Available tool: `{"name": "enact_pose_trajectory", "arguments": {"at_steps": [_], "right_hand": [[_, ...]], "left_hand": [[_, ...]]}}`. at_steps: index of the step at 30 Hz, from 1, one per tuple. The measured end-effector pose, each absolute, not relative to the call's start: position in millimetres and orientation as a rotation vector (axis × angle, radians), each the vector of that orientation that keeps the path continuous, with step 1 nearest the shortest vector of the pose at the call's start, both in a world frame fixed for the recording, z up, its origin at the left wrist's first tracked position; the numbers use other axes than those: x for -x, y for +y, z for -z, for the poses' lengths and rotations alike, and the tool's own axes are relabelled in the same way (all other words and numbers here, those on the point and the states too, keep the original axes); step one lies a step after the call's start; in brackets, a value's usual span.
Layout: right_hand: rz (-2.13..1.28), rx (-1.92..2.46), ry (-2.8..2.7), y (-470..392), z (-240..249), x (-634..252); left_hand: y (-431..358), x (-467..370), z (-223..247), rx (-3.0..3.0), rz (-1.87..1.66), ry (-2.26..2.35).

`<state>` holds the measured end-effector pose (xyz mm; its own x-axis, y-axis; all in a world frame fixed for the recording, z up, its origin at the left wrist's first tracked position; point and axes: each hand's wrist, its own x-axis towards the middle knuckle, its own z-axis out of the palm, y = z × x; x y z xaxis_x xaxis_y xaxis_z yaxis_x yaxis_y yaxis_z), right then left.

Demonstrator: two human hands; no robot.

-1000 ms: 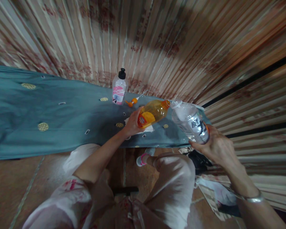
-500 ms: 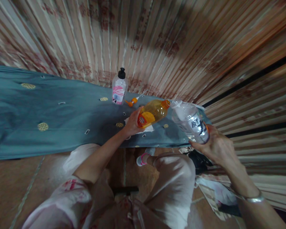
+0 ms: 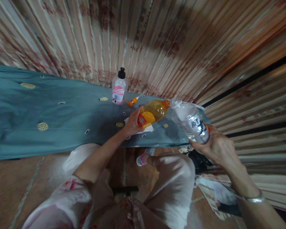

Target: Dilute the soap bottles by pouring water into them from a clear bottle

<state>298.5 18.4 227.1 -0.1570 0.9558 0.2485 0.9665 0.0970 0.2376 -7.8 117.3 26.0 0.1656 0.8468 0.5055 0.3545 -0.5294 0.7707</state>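
Note:
An orange bottle (image 3: 154, 111) is tilted over the blue-green cloth, with my left hand (image 3: 134, 122) wrapped round its lower end. Its open neck meets the mouth of a clear plastic bottle (image 3: 184, 117). My right hand (image 3: 213, 143) grips that clear bottle near its base; the bottle leans up and to the left. Behind my left hand lies an orange pump top (image 3: 132, 101) with a pale tube. A clear bottle with a pink label and black cap (image 3: 119, 90) stands upright beside the pump top. White paper (image 3: 149, 128) lies partly under the orange bottle.
The blue-green cloth (image 3: 69, 111) covers a long surface, its front edge near my knees. A pleated patterned curtain (image 3: 133, 41) hangs behind and to the right. Black and white items (image 3: 197, 160) lie low at the right, by the tiled floor (image 3: 11, 184).

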Motion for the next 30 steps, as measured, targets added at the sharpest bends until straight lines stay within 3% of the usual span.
{"name": "enact_pose_trajectory", "arguments": {"at_steps": [30], "right_hand": [[0.558, 2.026, -2.311, 17.0, -228.2, -297.9]], "left_hand": [[119.2, 8.0, -20.9, -1.979, -1.341, 1.121]]}}
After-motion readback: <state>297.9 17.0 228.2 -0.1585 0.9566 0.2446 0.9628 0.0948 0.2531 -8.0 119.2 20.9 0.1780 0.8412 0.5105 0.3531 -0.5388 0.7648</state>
